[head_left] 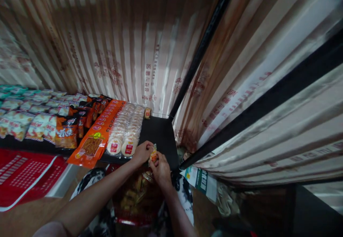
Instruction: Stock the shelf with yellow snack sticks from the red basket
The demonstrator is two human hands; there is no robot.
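Observation:
Over the front edge of the black shelf [160, 130], my left hand [143, 153] and my right hand [161, 169] meet at a small yellow-orange snack packet [153, 155] in clear wrapping. Fingers of both hands are closed on it, one hand at each side. A similar small packet [147, 113] stands at the back of the shelf by the curtain. Below my hands, between my knees, is a red and clear bag [130, 220] with several wrapped yellowish packets in it; its details are dark.
Left of my hands are rows of round white crackers [129, 147], an orange snack pouch [92, 146] and many chip bags [66, 133]. A red basket [29, 176] stands at lower left. Black frame posts [199, 53] and a pleated curtain [128, 51] bound the shelf.

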